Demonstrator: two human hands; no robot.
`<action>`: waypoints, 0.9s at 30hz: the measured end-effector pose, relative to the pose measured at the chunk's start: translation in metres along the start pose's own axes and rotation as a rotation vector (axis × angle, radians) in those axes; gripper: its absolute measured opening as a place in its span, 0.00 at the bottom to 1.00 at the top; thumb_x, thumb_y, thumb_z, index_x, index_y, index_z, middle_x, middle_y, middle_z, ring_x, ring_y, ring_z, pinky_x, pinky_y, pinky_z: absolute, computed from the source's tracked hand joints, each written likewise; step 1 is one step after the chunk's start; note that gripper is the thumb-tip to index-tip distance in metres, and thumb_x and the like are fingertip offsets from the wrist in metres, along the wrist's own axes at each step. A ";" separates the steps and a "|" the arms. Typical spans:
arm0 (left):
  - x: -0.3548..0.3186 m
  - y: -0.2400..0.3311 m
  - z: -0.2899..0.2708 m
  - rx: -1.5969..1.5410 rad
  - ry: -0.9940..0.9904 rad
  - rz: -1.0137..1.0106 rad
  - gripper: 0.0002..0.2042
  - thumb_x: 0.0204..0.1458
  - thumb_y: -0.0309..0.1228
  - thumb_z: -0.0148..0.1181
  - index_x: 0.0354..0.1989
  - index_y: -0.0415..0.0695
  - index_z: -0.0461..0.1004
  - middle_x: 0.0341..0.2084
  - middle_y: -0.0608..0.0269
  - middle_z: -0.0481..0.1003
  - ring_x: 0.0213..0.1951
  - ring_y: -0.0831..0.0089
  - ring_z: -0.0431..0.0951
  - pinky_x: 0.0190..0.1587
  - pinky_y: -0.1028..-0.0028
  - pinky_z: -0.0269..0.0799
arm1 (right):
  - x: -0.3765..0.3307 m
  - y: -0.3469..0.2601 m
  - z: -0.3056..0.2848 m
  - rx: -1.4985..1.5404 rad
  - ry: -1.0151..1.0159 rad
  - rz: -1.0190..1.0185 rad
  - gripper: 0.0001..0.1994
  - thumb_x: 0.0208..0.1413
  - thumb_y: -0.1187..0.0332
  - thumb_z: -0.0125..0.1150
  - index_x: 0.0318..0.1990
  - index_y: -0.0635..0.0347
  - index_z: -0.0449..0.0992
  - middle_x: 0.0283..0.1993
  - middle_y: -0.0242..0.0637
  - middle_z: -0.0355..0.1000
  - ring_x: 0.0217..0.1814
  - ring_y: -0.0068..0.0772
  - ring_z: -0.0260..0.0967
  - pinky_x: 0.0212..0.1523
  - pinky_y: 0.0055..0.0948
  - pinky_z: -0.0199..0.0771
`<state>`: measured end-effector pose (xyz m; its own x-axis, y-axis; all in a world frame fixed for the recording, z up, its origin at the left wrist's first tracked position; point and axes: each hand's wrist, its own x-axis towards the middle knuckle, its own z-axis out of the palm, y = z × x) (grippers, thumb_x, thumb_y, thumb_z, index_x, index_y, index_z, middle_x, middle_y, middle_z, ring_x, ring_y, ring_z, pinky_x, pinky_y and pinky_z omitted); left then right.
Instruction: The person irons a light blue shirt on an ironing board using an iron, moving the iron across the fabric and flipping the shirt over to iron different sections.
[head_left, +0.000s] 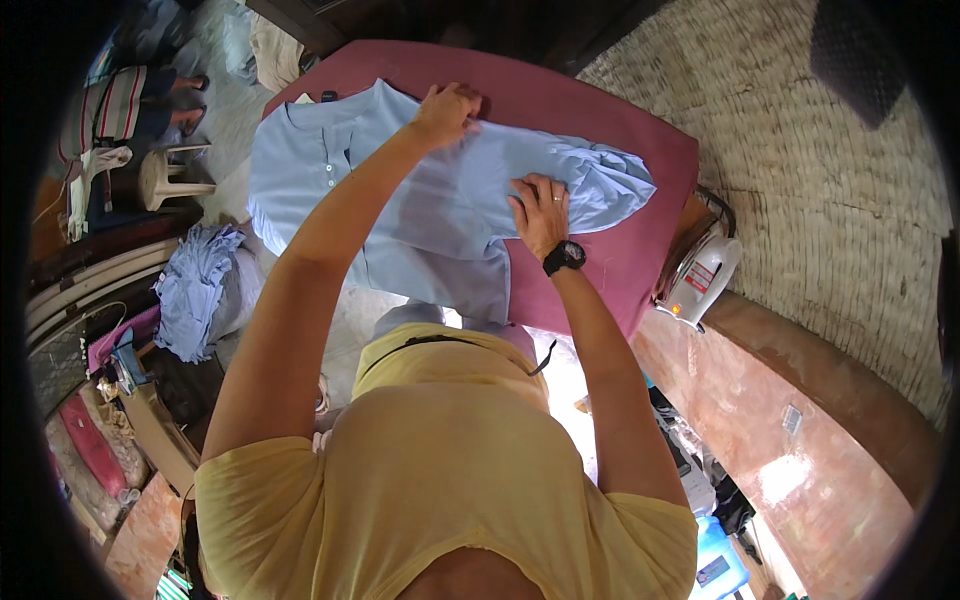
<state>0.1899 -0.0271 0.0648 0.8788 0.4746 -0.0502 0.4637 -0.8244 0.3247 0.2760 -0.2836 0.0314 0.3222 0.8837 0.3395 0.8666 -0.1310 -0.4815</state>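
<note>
A light blue button-front shirt (420, 215) lies spread over a maroon padded ironing board (620, 105). Its collarless neck opening points to the far left, and a sleeve (600, 185) stretches right in gathered creases. My left hand (447, 115) rests on the shirt's far edge near the shoulder, fingers bent but apart and slightly blurred. My right hand (540, 212), with a ring and a black wristwatch (564, 257), lies on the sleeve with its fingers spread. Neither hand lifts anything.
A white iron (700, 275) with a lit orange lamp stands just off the board's right edge. More blue garments (198, 290) hang in a bunch at the left. A cream plastic stool (175, 178) and another person's legs and sandals (190, 105) are beyond. A woven wall (790, 170) rises at right.
</note>
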 end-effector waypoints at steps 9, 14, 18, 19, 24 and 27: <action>0.025 0.060 0.033 -0.261 0.071 0.141 0.14 0.48 0.31 0.65 0.44 0.50 0.73 0.53 0.60 0.68 0.59 0.55 0.64 0.54 0.47 0.62 | -0.008 -0.007 -0.006 -0.109 -0.021 -0.035 0.16 0.54 0.62 0.61 0.51 0.46 0.76 0.51 0.29 0.67 0.53 0.40 0.60 0.54 0.45 0.59; 0.042 0.098 0.029 -0.106 -0.179 0.161 0.12 0.46 0.29 0.66 0.39 0.48 0.74 0.46 0.60 0.73 0.53 0.58 0.70 0.53 0.55 0.64 | -0.008 -0.006 -0.008 -0.035 -0.069 -0.029 0.16 0.52 0.65 0.62 0.49 0.46 0.76 0.50 0.31 0.67 0.51 0.41 0.62 0.51 0.44 0.61; 0.046 0.081 0.037 -0.326 -0.136 0.234 0.11 0.45 0.28 0.66 0.37 0.46 0.74 0.38 0.60 0.76 0.43 0.61 0.76 0.47 0.65 0.69 | 0.012 -0.001 -0.013 0.084 -0.168 0.046 0.17 0.50 0.66 0.63 0.49 0.50 0.76 0.50 0.34 0.67 0.51 0.43 0.62 0.51 0.47 0.61; 0.047 0.075 0.044 -0.434 -0.088 0.254 0.11 0.45 0.28 0.66 0.38 0.47 0.73 0.38 0.60 0.77 0.42 0.62 0.77 0.46 0.66 0.69 | 0.017 0.005 -0.006 0.117 -0.146 0.041 0.18 0.50 0.67 0.63 0.50 0.51 0.75 0.51 0.35 0.66 0.52 0.44 0.61 0.52 0.47 0.61; 0.040 0.042 0.030 -0.605 -0.046 0.123 0.15 0.50 0.35 0.66 0.44 0.48 0.71 0.38 0.62 0.77 0.44 0.64 0.77 0.46 0.65 0.68 | 0.031 0.009 0.003 -0.074 0.015 0.056 0.23 0.53 0.62 0.60 0.58 0.53 0.69 0.60 0.37 0.62 0.60 0.47 0.57 0.59 0.51 0.57; 0.020 0.010 -0.008 -0.134 -0.057 0.160 0.20 0.51 0.45 0.65 0.46 0.49 0.70 0.39 0.64 0.77 0.47 0.65 0.76 0.54 0.56 0.62 | 0.025 0.013 0.001 -0.182 -0.048 0.047 0.27 0.55 0.57 0.57 0.62 0.51 0.66 0.67 0.36 0.56 0.64 0.49 0.53 0.64 0.55 0.52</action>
<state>0.2107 -0.0232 0.0743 0.9468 0.3194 -0.0403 0.3019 -0.8377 0.4552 0.2952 -0.2626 0.0326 0.3491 0.8945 0.2794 0.9070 -0.2476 -0.3405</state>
